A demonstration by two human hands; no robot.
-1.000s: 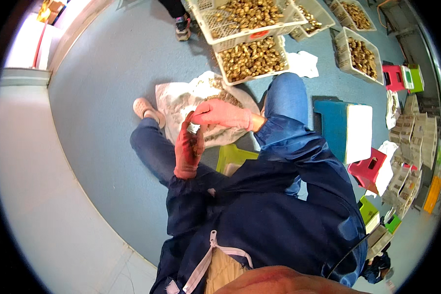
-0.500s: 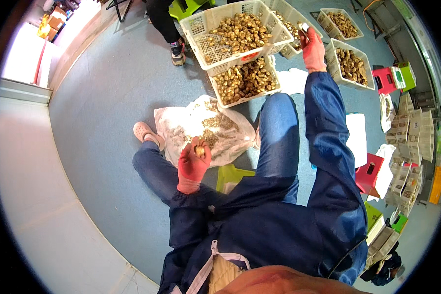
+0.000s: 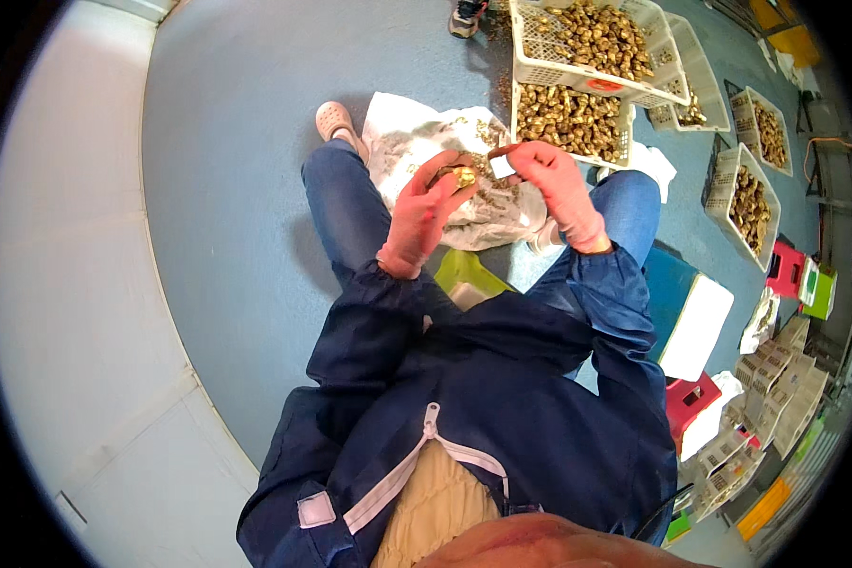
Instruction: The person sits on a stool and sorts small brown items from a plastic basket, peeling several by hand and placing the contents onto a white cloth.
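My left hand, in a pinkish-red glove, is closed round a small golden-brown mushroom-like piece. Its fingers curl over most of it. Just to the right, my right hand, gloved alike, pinches a small flat white piece; its exact kind does not show. The white piece points toward the left hand, with a small gap between. Below both hands a white plastic sack lies spread on the floor between my feet, with brown crumbs and scraps on it.
Ahead to the right, one white crate of similar brown pieces sits over another crate. More filled crates stand farther right. A green stool is between my legs; red stools and a white-topped box are at my right.
My right hand has come back from the crates at the far right to beside my left hand, still holding the white piece. The left hand has risen with its brown piece. The view has shifted.
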